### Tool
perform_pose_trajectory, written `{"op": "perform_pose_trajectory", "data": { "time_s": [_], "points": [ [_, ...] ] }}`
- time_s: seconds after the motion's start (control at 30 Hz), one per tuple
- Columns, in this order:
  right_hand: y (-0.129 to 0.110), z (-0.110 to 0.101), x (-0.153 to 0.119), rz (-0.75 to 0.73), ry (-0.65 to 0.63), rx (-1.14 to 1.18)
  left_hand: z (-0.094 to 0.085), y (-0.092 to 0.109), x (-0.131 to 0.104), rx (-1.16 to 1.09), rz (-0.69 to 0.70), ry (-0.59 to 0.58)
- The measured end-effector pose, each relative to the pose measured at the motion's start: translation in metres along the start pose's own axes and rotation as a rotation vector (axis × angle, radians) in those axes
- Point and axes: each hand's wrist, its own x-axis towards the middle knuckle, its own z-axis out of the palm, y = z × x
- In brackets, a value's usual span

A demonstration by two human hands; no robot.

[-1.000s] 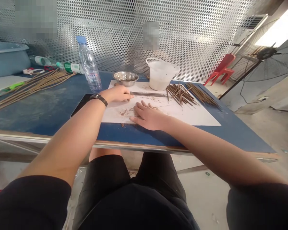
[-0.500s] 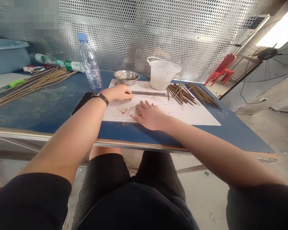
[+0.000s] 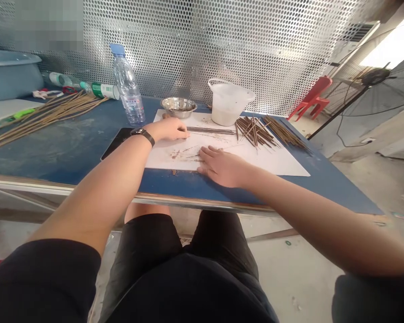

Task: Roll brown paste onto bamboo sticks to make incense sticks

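Slim, straight, dark sticks beginning just right of the left hand's curled fingers, whether these grip them I cannot tell, lying beyond the right hand's flat, outstretched fingers, on flat white board, long axis sideways, far ends pointing right.

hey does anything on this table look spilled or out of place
Yes, a little. Brown crumbs are scattered on the white sheet, and a brown chip lies past its near edge on the blue table. The brown sticks by the white bucket lie crisscrossed, unlike the aligned row beside the left hand.
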Motion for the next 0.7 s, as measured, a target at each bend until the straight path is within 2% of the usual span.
{"op": "perform_pose_trajectory", "data": {
  "time_s": [0.1,0.17,0.27,0.37,0.47,0.57,0.7],
  "points": [
    [-0.012,-0.012,-0.02,0.071,0.019,-0.055,0.0,0.001,-0.001,-0.004,-0.005,-0.01],
    [-0.006,-0.017,-0.026,0.13,0.089,-0.066,-0.001,0.001,-0.001,-0.014,-0.002,-0.021],
    [0.027,-0.018,-0.03,0.167,0.187,-0.085,-0.001,0.001,-0.002,-0.03,0.006,-0.025],
    [0.067,-0.012,-0.034,0.224,0.136,-0.103,0.001,-0.001,0.0,-0.043,0.02,-0.02],
    [0.09,-0.004,-0.037,0.254,0.105,-0.064,0.003,-0.003,0.001,-0.038,0.034,-0.016],
    [0.093,0.0,-0.037,0.185,0.161,-0.027,0.002,-0.002,0.001,0.0,0.033,-0.024],
    [0.081,-0.004,-0.027,0.102,0.166,-0.035,-0.001,-0.001,-0.001,0.043,0.021,-0.047]
  ]
}}
